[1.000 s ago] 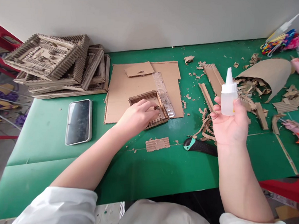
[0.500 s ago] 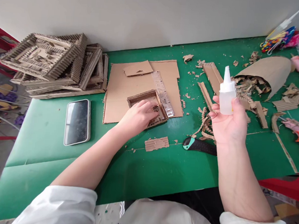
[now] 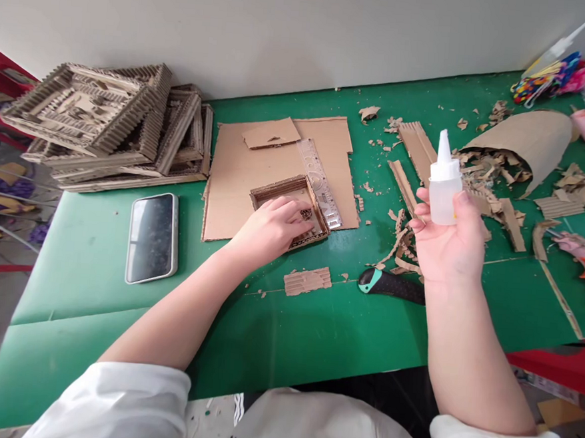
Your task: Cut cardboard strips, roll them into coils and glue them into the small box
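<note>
- Translucent white plastic forms the glue bottle (image 3: 443, 189), which has a tapered nozzle and stands upright above the table, well clear of the surface, at the right of centre.
- The right hand (image 3: 445, 246) holds the bottle with palm turned up; thumb and fingers are curled round its lower body, pinching it from both sides.
- The small cardboard frame (image 3: 289, 209), a shallow brown tray with corrugated walls, lies on the flat cardboard sheet (image 3: 235, 175) at mid-table.
- The left hand (image 3: 269, 231) rests over the near edge of the frame, fingers pressed close together and bent downward onto a small dark piece inside; what that piece is cannot be told from this view.
- A clear ruler (image 3: 319, 184) lies just beside the frame's right wall, on the same sheet.
- A black and teal knife handle (image 3: 388, 284) lies on the green table (image 3: 94, 258) beneath the right wrist, partly hidden by it.
- A loose corrugated scrap (image 3: 307, 281) lies near the frame, toward the person.
- A phone (image 3: 153, 237) lies face up to the left; behind it stands a stack of finished frames (image 3: 109, 123).
- Cardboard offcuts (image 3: 490, 179) litter the right side, beside a curled cardboard sheet (image 3: 528, 139).
</note>
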`<state>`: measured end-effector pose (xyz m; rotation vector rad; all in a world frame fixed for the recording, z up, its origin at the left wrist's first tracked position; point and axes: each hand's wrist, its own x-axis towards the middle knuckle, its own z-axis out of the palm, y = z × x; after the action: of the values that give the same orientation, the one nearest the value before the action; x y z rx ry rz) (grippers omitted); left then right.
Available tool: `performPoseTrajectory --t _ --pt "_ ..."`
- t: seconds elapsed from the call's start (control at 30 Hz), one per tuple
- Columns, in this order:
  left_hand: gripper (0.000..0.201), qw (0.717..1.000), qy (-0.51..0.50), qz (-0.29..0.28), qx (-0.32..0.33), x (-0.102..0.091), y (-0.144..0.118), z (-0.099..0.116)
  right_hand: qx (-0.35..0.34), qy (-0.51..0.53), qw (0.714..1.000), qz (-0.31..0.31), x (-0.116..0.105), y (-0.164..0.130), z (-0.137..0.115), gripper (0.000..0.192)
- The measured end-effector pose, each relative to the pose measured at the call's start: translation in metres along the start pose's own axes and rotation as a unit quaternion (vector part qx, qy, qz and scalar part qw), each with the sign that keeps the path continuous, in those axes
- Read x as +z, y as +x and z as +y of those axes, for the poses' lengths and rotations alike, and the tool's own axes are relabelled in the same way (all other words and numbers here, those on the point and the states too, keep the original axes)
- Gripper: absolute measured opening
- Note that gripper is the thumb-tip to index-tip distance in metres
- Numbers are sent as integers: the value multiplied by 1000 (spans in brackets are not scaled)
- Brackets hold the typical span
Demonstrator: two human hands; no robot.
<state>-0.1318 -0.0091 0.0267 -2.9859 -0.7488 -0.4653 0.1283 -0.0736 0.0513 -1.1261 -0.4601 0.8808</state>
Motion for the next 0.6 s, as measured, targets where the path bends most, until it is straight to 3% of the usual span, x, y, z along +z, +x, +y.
performPoseTrajectory --t 0.27,0.47,0.6 --pt "30 1000 -11 1 13 1 1 -1 2 17 1000 -5 -1 1 1 35" --pt "29 997 -32 64 38 -2 1 0 1 15 1000 -7 -2 1 1 35" --pt "27 998 -31 34 51 -3 1 0 2 3 1000 -17 -2 1 0 31"
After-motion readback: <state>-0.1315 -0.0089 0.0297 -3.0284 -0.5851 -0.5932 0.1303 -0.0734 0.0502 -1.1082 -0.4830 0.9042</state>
